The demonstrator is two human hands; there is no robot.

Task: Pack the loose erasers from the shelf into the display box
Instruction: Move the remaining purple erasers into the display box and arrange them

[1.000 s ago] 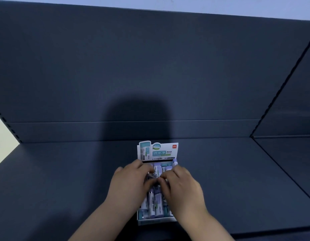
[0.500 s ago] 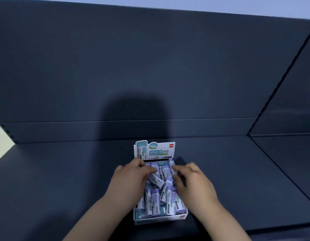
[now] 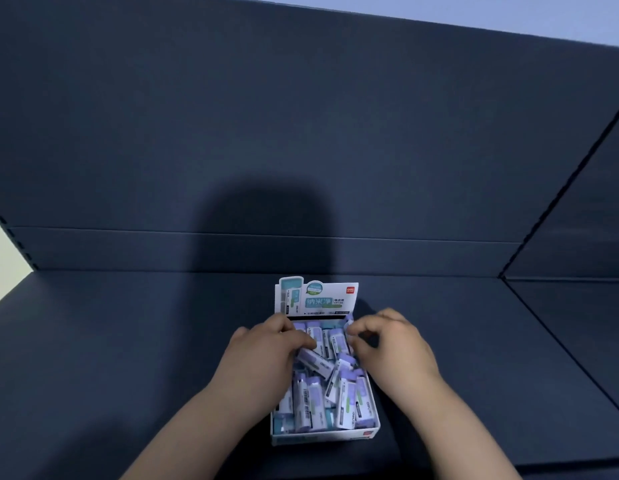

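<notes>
The white cardboard display box sits on the dark blue shelf, heaped with lilac-and-white wrapped erasers. Over the box's left side the left hand arches, fingers curled, pinching a slanted eraser. The right hand curls at the box's right rear corner; whether it holds anything cannot be told.

display box: white card, open top, printed flap upright at far end, standing on the dark shelf by its near edge | erasers: white with purple and teal sleeves, heaped inside box, near ones lengthwise, one slanted on top
</notes>
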